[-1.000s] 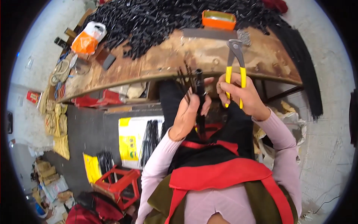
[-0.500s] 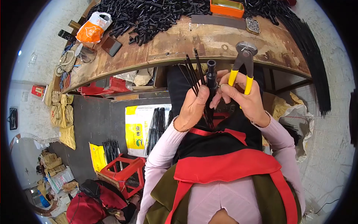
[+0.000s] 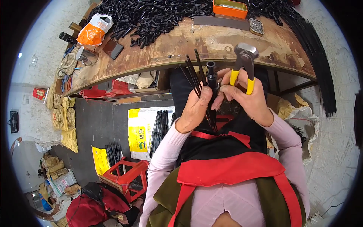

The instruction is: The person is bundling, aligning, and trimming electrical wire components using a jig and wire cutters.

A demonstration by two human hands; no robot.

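Note:
My left hand (image 3: 194, 111) is closed around several thin black rods (image 3: 193, 77) and a thicker black tube (image 3: 211, 73) with a ringed, hollow top end. The rods fan out upward, and their lower ends come together below the hand. In my right hand (image 3: 247, 102) are end-cutting pincers (image 3: 245, 56) with yellow handles, jaws pointing up and away. Its thumb and fingertips meet close beside the tube; anything tiny pinched there is too small to make out. Both hands are over my lap, in front of the table's near edge.
On the wooden table (image 3: 177, 47) lie a heap of black tubular pieces (image 3: 151, 22), an orange tin (image 3: 230, 8), a small tray of metal bits (image 3: 256, 26), a phone (image 3: 113, 48) and a glass jar (image 3: 87, 56). Long black rods (image 3: 317, 64) overhang its right end. A red stool (image 3: 126, 176) stands left.
The pincers have shifted slightly left, their head tilting. The tube and rods in my left hand have moved a little left. Both hands keep their hold.

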